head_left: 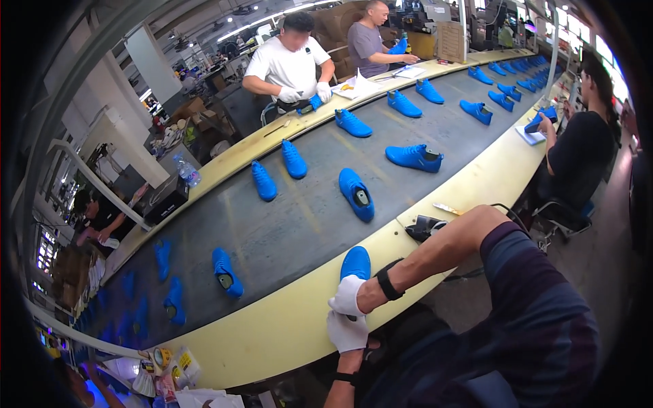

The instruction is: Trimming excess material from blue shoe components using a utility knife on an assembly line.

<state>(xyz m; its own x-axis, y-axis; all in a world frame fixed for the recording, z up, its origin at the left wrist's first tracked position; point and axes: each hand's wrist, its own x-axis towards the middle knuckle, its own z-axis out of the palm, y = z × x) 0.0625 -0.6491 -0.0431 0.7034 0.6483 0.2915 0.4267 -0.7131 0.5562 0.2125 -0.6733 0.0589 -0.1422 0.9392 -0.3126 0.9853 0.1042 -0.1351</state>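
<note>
A blue shoe (356, 262) is at the near edge of the pale yellow bench, its toe pointing away from me. My right hand (347, 295), in a white glove, is closed around the back part of the shoe. Just below it, my left hand (347, 331), also white-gloved, is closed at the heel end. The gloves cover the shoe's opening and heel, and most fingertips are hidden. Beyond the bench edge, a blue shoe (226, 273) and another blue shoe (356, 195) lie on the dark conveyor belt (299, 224).
Several more blue shoes line the belt. A black tool-like object (426, 228) sits on the near bench (272, 338) by my right forearm. Yellow tape (162, 357) and plastic bags are at lower left. Co-workers handle shoes across the belt and at right; a bottle (187, 170) stands on the far ledge.
</note>
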